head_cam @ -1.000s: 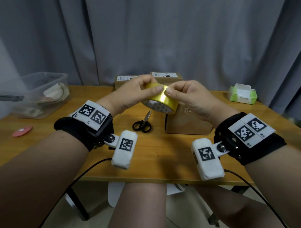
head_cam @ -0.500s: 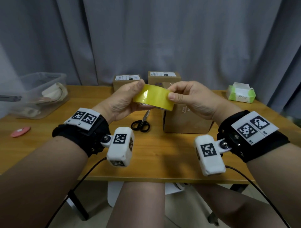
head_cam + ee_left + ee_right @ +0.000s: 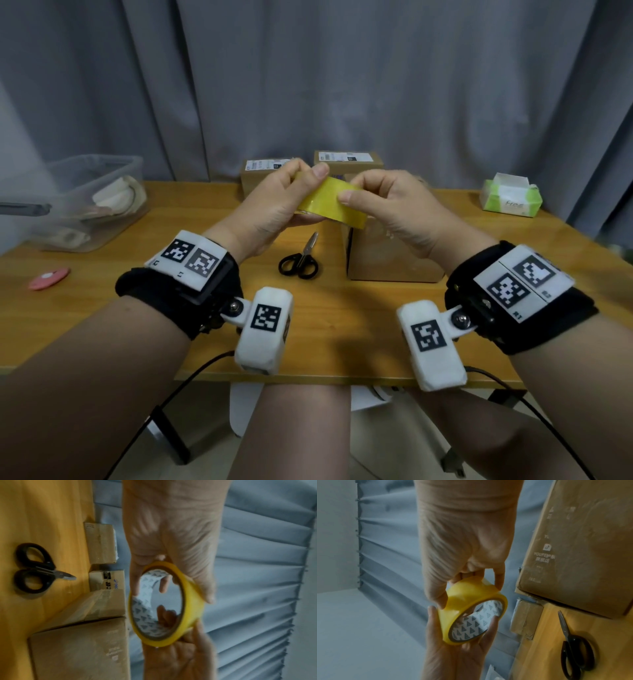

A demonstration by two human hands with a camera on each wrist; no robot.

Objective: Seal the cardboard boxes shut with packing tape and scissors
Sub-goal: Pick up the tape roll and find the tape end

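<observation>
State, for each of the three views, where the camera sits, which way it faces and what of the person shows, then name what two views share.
Head: on the head, facing forward and down at the table; both forearms show.
Left wrist: along the left hand to the tape.
Right wrist: along the right hand to the tape; left fingers show.
Shared by both wrist views: tape, scissors, boxes.

A curtained room (image 3: 308, 85) with a wooden desk (image 3: 102, 308).

Tape roll (image 3: 330, 205) held above table (image 3: 178, 301) centre, left hand (image 3: 274, 205) at its 9 o'clock, right hand (image 3: 394, 209) at 3. Scissors (image 3: 300, 261) lie at 6 o'clock below it; nearest box (image 3: 383, 260) at 4, two boxes (image 3: 263, 171) at 12.
</observation>
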